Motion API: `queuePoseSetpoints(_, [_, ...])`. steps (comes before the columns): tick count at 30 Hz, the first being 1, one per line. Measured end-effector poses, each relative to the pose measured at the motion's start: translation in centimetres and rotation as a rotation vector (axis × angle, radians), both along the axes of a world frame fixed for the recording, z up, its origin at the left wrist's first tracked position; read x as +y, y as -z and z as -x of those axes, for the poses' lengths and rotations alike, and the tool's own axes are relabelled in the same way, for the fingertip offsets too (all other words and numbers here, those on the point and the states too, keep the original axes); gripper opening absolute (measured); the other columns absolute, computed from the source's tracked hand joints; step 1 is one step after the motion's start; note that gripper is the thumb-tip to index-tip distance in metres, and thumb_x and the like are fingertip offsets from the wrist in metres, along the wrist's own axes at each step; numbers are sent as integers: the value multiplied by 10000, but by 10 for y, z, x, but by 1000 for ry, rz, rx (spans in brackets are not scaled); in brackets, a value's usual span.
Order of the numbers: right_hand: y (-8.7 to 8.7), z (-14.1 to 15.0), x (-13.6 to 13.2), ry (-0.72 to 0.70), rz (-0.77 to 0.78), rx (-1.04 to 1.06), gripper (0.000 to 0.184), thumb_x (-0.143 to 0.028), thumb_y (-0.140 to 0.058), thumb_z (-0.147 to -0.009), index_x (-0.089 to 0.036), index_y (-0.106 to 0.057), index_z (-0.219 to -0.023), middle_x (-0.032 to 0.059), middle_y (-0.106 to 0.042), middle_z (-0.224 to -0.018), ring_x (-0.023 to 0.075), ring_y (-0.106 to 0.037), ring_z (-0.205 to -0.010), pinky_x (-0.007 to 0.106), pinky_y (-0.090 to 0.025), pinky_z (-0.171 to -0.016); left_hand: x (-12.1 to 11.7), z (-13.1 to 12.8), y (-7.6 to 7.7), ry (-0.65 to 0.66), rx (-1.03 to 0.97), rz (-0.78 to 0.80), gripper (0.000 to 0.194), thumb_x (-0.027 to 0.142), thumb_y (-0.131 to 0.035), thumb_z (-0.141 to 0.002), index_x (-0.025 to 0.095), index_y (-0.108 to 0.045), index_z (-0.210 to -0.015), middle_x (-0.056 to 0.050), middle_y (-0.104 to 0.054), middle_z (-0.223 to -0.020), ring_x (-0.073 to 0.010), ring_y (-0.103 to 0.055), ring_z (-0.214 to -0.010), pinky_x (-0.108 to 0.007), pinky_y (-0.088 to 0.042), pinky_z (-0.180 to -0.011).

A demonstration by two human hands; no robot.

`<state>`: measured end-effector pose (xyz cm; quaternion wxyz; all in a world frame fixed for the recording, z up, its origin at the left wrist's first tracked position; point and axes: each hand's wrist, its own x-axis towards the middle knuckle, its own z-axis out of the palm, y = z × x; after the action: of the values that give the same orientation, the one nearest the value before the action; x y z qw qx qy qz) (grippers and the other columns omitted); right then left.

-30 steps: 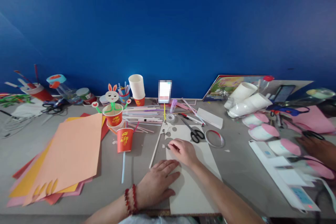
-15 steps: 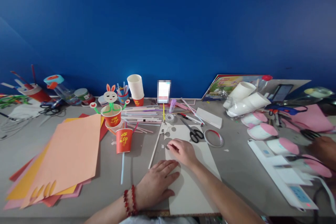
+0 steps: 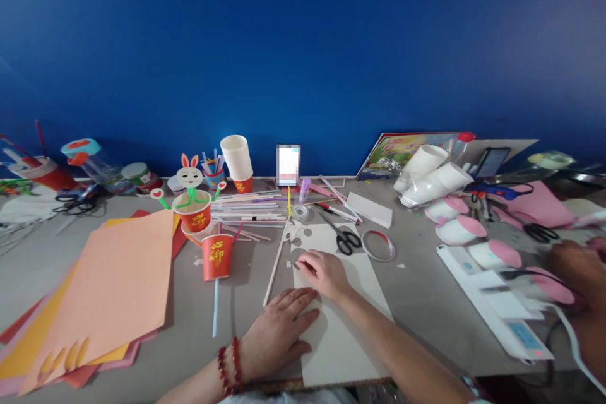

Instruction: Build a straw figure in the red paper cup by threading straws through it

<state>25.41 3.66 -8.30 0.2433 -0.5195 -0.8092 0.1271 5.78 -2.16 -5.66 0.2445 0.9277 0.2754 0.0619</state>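
Note:
My left hand (image 3: 284, 328), with red beads at the wrist, lies flat, its fingers stretched over the left edge of a white paper sheet (image 3: 341, 347). Above it, my right hand (image 3: 322, 273) rests on the sheet with its fingers curled closed; what they hold, if anything, is hidden. Round holes are cut in the sheet's far part. Black-handled scissors (image 3: 348, 241) lie on the sheet beyond my right hand, beside a roll of tape (image 3: 377, 245). Left of my hands, a red paper cup (image 3: 216, 257) stands over a pale blue straw (image 3: 216, 309).
Coloured paper sheets (image 3: 118, 271) are stacked at the left. A rabbit figure (image 3: 189, 178) rises from another cup. Straws (image 3: 249, 206) lie behind. At the right are a power strip (image 3: 492, 309), pink-and-white cups (image 3: 459, 229) and another person's hand (image 3: 575, 268).
The view has turned slightly right, so things sit further left. My two hands keep their pose on the paper. The other person's hand at the right has come further into view.

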Motion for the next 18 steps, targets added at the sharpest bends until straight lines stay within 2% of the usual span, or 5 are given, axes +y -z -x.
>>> queuePoseSetpoints(10, [-6, 0, -3, -43, 33, -91, 148, -213, -536, -957, -226, -681, -928, 28, -703, -874, 163, -653, -774, 251, -422, -687, 1, 2, 6, 6, -30, -22, 620, 377, -724, -837, 231, -487, -1390, -93, -426, -1549, -296, -395, -1411, -479, -347, -1173])
queuePoseSetpoints(14, [-22, -13, 2, -61, 67, -119, 117, -250, -578, -950, -231, -690, -976, 22, -716, -928, 162, -674, -804, 246, -452, -706, 1, 2, 5, 23, -40, -27, 591, 366, -702, -853, 227, -486, -1386, -92, -423, -1553, -291, -387, -1418, -476, -343, -1174])
queuePoseSetpoints(18, [-41, -35, 23, -32, 75, -163, 111, -246, -609, -933, -228, -700, -994, 25, -725, -995, 179, -683, -860, 265, -469, -745, 1, 1, 2, 17, -25, -22, 581, 333, -693, -858, 219, -489, -1390, -111, -438, -1541, -294, -390, -1421, -484, -354, -1165])
